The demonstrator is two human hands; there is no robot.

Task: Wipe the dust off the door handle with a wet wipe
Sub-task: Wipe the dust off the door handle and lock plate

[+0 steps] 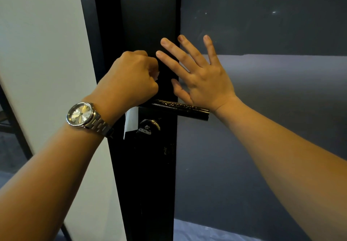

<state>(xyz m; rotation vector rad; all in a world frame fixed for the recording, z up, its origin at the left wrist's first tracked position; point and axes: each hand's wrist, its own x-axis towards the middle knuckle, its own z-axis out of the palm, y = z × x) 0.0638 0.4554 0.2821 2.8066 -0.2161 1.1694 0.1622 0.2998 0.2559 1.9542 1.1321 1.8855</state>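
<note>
The left hand [131,77], with a silver metal wristwatch [80,114] on its wrist, is curled into a fist round the white wet wipe [131,120]. A loose tail of the wipe hangs below the wrist at the centre of the frame. The glossy black cylindrical door handle [187,110] juts out just right of that fist, low in the middle of the frame, and pale speckles show along its top. The right hand [202,77] is spread wide and holds nothing, its fingers straight, just above the handle. The fist hides the near end of the handle, so the wipe may or may not be touching it yet. The main risk is probably that the bunched wipe cleans only a narrow strip, leaving dust on the underside and the far tip. The dangling tail might also drag over the scuffed black lock fitting [148,126] below and pick up grime. If the door is unlatched, pressing hard could swing it. The handle sits on a tall matt black door stile [148,15]. A dark grey glass panel [262,24] with faint smudges fills the right of the frame, and a plain white wall [37,34] fills the left.
</note>
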